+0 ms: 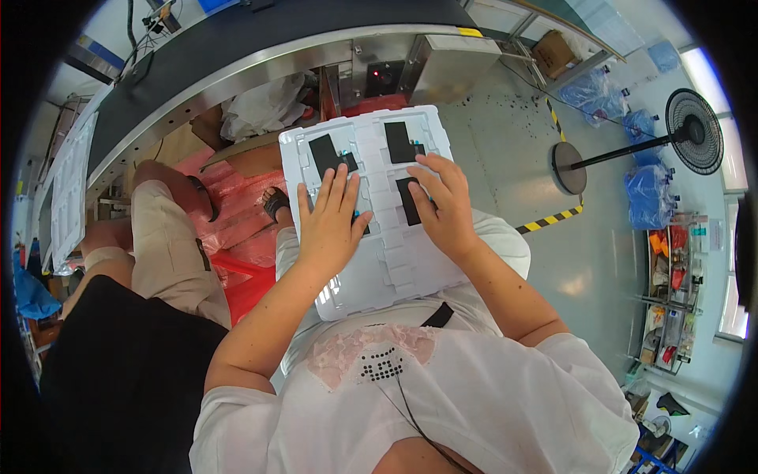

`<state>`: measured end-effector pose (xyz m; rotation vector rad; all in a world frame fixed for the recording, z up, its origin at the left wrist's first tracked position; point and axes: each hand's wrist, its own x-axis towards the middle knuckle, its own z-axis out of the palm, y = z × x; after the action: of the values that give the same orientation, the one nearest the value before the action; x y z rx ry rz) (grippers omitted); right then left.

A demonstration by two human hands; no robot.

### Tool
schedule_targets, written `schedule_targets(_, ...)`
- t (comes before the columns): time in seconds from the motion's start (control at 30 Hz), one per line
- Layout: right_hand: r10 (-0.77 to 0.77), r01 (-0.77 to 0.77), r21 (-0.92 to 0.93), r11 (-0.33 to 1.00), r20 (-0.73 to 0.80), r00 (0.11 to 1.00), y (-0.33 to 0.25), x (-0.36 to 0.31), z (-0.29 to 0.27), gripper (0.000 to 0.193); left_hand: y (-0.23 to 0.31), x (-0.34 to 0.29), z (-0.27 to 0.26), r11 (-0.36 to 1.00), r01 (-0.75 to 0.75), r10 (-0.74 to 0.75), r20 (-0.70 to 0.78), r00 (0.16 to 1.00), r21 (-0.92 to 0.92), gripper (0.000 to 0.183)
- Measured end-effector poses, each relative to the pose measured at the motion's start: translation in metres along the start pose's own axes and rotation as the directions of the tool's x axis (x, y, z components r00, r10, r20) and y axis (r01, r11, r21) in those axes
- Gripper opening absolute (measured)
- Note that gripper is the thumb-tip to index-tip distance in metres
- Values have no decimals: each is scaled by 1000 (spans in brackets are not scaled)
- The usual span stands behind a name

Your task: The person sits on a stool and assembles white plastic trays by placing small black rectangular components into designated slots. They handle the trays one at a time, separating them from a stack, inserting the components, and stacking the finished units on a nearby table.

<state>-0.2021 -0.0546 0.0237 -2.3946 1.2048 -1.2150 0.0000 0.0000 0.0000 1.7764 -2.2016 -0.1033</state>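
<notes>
A white moulded plastic tray (383, 268) rests across my lap, with several flat black rectangular panels in its recesses. Each fully visible panel, like the far-left panel (322, 152) and the far-right panel (398, 142), has a small black tab with a teal spot beside it. My left hand (328, 229) lies palm down with fingers stretched over a near-left panel, mostly hidden beneath it. Over the right edge of the near-right panel (409, 201), my right hand (448, 209) has its thumb and fingers apart and slightly bent; fingertip contact is hard to make out.
A dark conveyor belt (253, 43) with a metal frame runs beyond the tray. Another person (170, 245) sits close on my left. A floor fan (695, 130) stands to the right, near yellow-black floor tape (553, 219) and a stocked shelf (671, 284).
</notes>
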Motion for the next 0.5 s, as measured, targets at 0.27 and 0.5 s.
schedule_targets(0.27, -287, 287, -32, 957, -208, 935, -7, 146, 7, 18, -27, 3, -22, 985, -4, -26, -174, 984, -170, 52)
schedule_targets(0.5, -21, -19, -519, 854, -72, 997, 3, 306, 78, 37, -103, 122, -114, 987, -65, -50, -674, 737, -144, 36)
